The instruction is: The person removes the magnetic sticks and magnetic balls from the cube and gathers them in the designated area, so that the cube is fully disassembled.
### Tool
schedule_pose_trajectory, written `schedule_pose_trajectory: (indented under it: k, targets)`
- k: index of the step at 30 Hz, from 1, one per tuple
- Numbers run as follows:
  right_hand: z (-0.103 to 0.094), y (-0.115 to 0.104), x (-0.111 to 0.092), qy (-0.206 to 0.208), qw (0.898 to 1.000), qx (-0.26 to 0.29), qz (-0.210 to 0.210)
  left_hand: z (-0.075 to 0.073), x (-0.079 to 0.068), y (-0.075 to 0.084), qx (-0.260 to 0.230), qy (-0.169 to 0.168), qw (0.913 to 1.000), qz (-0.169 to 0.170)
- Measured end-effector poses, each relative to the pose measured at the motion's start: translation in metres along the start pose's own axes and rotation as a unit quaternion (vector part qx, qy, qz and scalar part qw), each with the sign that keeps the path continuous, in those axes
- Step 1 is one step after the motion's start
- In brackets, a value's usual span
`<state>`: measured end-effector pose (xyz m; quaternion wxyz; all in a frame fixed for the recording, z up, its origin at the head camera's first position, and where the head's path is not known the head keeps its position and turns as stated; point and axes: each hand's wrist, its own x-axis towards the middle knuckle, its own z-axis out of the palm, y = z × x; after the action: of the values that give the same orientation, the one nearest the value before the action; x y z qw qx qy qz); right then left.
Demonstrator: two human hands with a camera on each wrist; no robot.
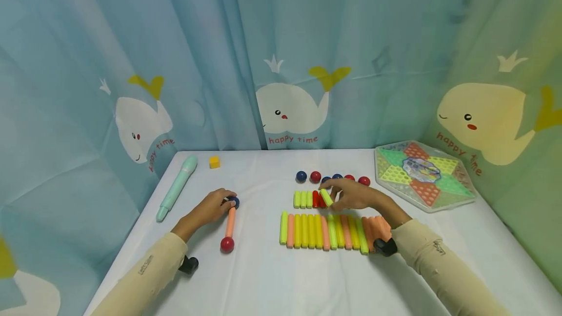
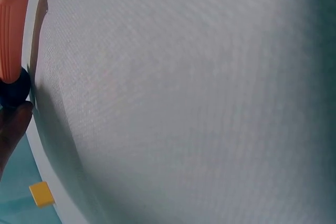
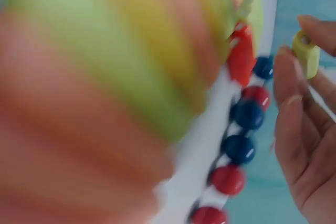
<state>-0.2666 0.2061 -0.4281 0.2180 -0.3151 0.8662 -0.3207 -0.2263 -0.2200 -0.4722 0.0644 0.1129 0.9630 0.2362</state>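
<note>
My left hand [image 1: 212,205] grips a dark blue ball [image 1: 234,202] at the far end of an orange rod [image 1: 230,223]. A red ball [image 1: 227,244] caps the rod's near end. In the left wrist view, a fingertip [image 2: 22,113] lies against the blue ball. My right hand [image 1: 354,194] pinches a short yellow-green stick [image 1: 326,197] between thumb and fingers, tilted above the row of short sticks. The right wrist view shows a hole in the end of this stick [image 3: 310,59]. Below it are short red sticks [image 1: 315,199] and short yellow-green sticks [image 1: 303,199].
Long ribbed sticks [image 1: 311,231] in green, yellow and orange lie side by side near the right forearm. Several red and blue balls [image 1: 315,176] line up behind the short sticks. A hexagonal game board [image 1: 423,174], a mint-green tube [image 1: 177,187] and a yellow cube [image 1: 214,162] sit farther out.
</note>
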Motion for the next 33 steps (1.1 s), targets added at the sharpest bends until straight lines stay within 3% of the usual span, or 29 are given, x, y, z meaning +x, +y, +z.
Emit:
schedule_pose_trajectory:
  k: [4,9,20,27,33]
  targets:
    - [-0.002,0.016,-0.008,0.016,0.998,-0.042,0.047,-0.001,-0.003,-0.001,-0.006,0.002,1.0,0.005]
    - [0.002,0.025,-0.002,0.023,0.993,-0.074,0.093,-0.004,-0.005,-0.001,-0.013,0.007,0.9998,0.016]
    - [0.01,0.023,0.016,0.019,0.98,-0.072,0.182,-0.001,-0.002,-0.001,-0.015,0.0,0.9999,0.007]
    - [0.013,0.023,0.017,0.021,0.981,-0.072,0.178,-0.001,-0.002,0.001,-0.013,-0.005,0.9999,-0.004]
    - [0.015,0.027,0.014,0.031,0.989,-0.068,0.131,0.001,-0.001,0.0,-0.02,-0.002,0.9998,-0.009]
